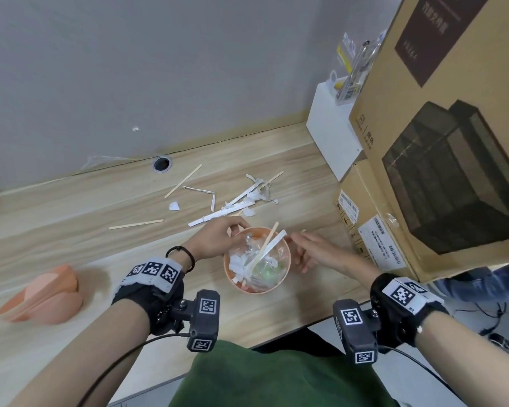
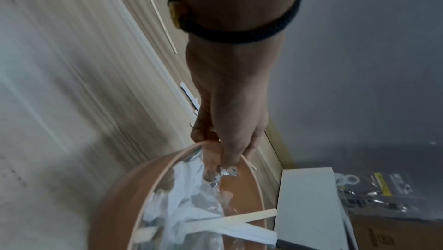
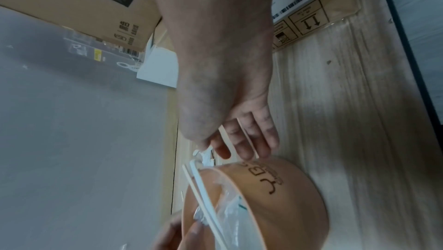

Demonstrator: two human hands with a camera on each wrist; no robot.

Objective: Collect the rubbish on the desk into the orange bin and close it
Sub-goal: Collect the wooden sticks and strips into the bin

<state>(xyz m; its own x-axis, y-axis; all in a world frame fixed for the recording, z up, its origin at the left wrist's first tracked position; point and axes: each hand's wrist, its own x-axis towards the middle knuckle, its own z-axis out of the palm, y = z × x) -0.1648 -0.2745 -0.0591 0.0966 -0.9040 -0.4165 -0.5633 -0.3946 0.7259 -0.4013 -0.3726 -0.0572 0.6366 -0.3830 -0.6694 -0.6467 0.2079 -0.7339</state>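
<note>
Both hands work at the orange bin (image 1: 257, 284) on the tabletop (image 1: 71, 201): left hand (image 1: 215, 237) pinches crumpled plastic inside the rim, right hand (image 1: 315, 251) open beside it. Bin partly filled; paper strips (image 1: 227, 211), wooden sticks (image 1: 135, 224) remain, lid (image 1: 41, 295) off

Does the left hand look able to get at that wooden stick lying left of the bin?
Probably yes: the wooden stick lies alone on bare desk, though the left hand holds the orange bin.

A pale wood bench (image 1: 71, 207) meets a plain grey wall (image 1: 130, 69) on the far side; cardboard boxes (image 1: 441, 118) are stacked at right.
</note>
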